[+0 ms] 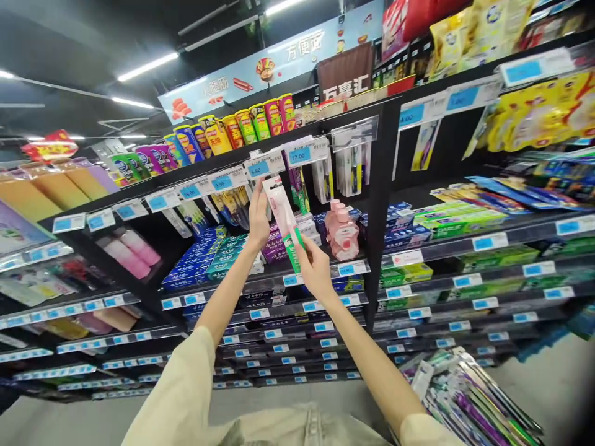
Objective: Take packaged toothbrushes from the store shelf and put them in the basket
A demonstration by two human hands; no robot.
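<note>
Evidently light, stiff and thin, the toothbrush pack (284, 218) is held up before the shelf (297, 272), left hand (258, 218) fingers closed on its upper edge, right hand (313, 266) fingers pinching its lower end, the soundest hold.

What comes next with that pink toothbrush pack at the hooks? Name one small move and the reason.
Probably lift the pink toothbrush pack a little so its top meets a hanging hook under the price tags. The left hand holds its upper end just below the tags, the right hand grips the green lower end, and other packs already hang there.
</note>
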